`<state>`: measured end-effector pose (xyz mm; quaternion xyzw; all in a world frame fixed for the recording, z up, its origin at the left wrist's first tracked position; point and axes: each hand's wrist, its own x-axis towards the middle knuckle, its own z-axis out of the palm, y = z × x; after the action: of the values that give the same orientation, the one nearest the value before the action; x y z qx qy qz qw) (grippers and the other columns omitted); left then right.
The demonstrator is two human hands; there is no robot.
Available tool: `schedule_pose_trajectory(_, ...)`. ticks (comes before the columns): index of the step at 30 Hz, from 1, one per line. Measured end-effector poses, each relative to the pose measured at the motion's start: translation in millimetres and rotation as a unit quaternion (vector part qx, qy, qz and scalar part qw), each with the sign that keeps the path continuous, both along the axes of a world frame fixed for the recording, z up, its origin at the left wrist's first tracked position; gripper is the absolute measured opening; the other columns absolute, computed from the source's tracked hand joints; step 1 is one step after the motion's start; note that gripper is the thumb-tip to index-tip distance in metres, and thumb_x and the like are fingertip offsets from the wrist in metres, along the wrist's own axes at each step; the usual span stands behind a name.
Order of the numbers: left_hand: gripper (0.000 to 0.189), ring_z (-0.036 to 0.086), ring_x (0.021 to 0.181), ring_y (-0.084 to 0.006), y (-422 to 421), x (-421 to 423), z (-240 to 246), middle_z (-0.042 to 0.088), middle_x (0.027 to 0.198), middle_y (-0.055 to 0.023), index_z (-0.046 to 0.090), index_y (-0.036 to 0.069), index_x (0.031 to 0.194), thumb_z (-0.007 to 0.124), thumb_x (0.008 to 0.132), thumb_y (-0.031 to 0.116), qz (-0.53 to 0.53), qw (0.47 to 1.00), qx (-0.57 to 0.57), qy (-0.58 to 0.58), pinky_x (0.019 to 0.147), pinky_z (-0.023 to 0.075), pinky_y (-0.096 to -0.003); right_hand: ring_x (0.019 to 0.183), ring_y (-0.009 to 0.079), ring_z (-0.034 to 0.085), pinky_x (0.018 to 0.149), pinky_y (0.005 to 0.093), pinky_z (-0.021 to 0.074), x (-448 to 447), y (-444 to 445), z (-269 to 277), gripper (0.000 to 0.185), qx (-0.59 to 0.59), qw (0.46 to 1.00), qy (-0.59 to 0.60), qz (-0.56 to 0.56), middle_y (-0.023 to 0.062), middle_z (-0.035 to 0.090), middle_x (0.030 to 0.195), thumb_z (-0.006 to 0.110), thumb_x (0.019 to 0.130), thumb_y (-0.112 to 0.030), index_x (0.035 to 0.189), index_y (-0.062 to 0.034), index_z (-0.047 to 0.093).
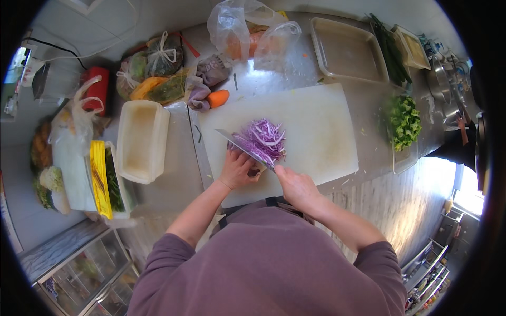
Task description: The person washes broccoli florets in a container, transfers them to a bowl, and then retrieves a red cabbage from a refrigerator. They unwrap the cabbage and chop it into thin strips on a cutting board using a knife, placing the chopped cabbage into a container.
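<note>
On a white cutting board (320, 134) lies a heap of shredded purple cabbage (265, 136). My right hand (298, 187) is closed around the handle of a kitchen knife (246, 149), whose blade slants up to the left along the near-left side of the heap. Close against the blade's other side, my left hand (238, 169) has its fingers bent over a piece of purple cabbage (233, 146), mostly hidden by the fingers and the blade. A carrot (218, 98) lies at the board's upper left corner.
Left of the board stands a white plastic container (143, 142); bagged vegetables (160, 75) lie behind it. A shallow plastic tray (350, 49) sits beyond the board. Chopped greens (405, 122) and cucumbers (389, 53) are at the right. Another person's hand (461, 128) shows at the far right.
</note>
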<state>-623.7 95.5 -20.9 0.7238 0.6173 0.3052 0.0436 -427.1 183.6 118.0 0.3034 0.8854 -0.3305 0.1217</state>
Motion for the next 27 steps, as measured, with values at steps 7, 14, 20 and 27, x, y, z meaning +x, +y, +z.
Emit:
schedule_pose_trajectory(7, 0.067, 0.045, 0.113, -0.0366, 0, -1, 0, 0.049, 0.121, -0.0098, 0.057, 0.011, 0.115, 0.078, 0.056, 0.035, 0.0, 1.0, 0.013, 0.01, 0.097, 0.0363, -0.0536, 0.074, 0.0426, 0.061, 0.063, 0.0492, 0.0498, 9, -4, 3, 0.031, -0.005, 1.0, 0.0, -0.009, 0.0218, 0.058, 0.088, 0.053, 0.075, 0.0, 0.103, -0.0006, 0.039)
schedule_pose_trajectory(14, 0.053, 0.047, 0.101, -0.0289, -2, -2, -9, 0.053, 0.11, -0.0062, 0.058, 0.012, 0.1, 0.074, 0.057, 0.037, 0.01, 0.999, 0.047, -0.018, 0.08, 0.0387, -0.0464, 0.072, 0.0413, 0.062, 0.061, 0.0491, 0.0498, 5, 9, -25, 0.03, 0.009, 1.0, 0.022, -0.001, 0.0199, 0.06, 0.083, 0.053, 0.076, 0.001, 0.103, -0.0007, 0.04)
schedule_pose_trajectory(20, 0.052, 0.047, 0.101, -0.0281, 2, -2, -3, 0.054, 0.11, -0.0056, 0.058, 0.013, 0.1, 0.074, 0.057, 0.036, 0.007, 0.999, 0.038, -0.007, 0.081, 0.0393, -0.0454, 0.074, 0.0401, 0.062, 0.061, 0.0492, 0.0499, 12, 8, -3, 0.031, -0.008, 1.0, 0.004, 0.011, 0.0199, 0.06, 0.083, 0.052, 0.075, 0.002, 0.104, -0.0012, 0.04)
schedule_pose_trajectory(27, 0.059, 0.046, 0.105, -0.0296, 1, -4, -3, 0.052, 0.112, -0.0053, 0.056, 0.013, 0.106, 0.076, 0.057, 0.037, -0.002, 1.0, 0.019, -0.008, 0.088, 0.0378, -0.047, 0.074, 0.0393, 0.063, 0.062, 0.0481, 0.051, -20, 9, -46, 0.026, 0.028, 0.999, 0.037, 0.0, 0.0204, 0.06, 0.088, 0.048, 0.081, -0.002, 0.107, -0.0016, 0.042)
